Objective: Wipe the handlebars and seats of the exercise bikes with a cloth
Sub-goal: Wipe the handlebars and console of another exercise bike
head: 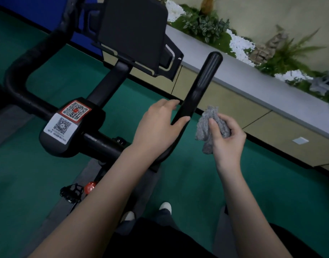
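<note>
Nearest, the left hand point(158, 125) lay loose-fingered on the bike's black handlebar point(202, 82) while the right hand point(228, 140) gripped the bunched grey cloth point(209, 125) just beside it, not touching, so most wiping seemed left, with no seat in view.

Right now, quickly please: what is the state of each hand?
Left hand: open, fingers fairly straight, thumb lying on the black handlebar arm.
Right hand: closed, gripping the bunched grey cloth.
</note>
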The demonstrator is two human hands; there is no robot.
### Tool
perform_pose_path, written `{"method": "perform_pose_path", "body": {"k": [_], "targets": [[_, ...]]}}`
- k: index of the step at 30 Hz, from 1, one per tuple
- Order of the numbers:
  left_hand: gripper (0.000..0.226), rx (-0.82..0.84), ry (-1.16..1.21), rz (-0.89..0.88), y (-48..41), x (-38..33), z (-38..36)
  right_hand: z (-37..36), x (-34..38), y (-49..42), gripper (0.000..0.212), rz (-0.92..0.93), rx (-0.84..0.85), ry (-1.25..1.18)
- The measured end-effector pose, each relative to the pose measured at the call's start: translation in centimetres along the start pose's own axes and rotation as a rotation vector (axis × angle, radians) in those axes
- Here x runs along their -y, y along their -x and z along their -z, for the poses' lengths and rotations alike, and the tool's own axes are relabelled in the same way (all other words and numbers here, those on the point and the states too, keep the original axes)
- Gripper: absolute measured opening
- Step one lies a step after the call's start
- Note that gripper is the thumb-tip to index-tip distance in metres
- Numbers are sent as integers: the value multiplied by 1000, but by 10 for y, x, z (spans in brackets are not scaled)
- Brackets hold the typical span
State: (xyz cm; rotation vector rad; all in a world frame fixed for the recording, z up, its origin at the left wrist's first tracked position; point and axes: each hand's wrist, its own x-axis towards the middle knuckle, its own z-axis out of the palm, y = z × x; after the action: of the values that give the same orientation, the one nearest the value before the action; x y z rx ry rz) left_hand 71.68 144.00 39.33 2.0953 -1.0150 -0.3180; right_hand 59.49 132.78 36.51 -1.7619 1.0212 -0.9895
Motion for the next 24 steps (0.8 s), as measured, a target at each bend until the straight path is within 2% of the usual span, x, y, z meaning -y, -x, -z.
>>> {"method": "perform_pose_path", "body": {"k": [6,11,16,24], "targets": [[47,-92,-197,-275,11,-11,-3,33,-20,27,13,-126,-129,-19],[49,28,-299,-401,18,-25,-30,66,-40,42,13,-208,-193,-13],[47,175,-366,-415,21,-33,-75,100,-61,41,18,-249,-202,-16],[56,407,-429,-338,23,-56,-176,184,-107,26,12,-319,-176,-40]]}}
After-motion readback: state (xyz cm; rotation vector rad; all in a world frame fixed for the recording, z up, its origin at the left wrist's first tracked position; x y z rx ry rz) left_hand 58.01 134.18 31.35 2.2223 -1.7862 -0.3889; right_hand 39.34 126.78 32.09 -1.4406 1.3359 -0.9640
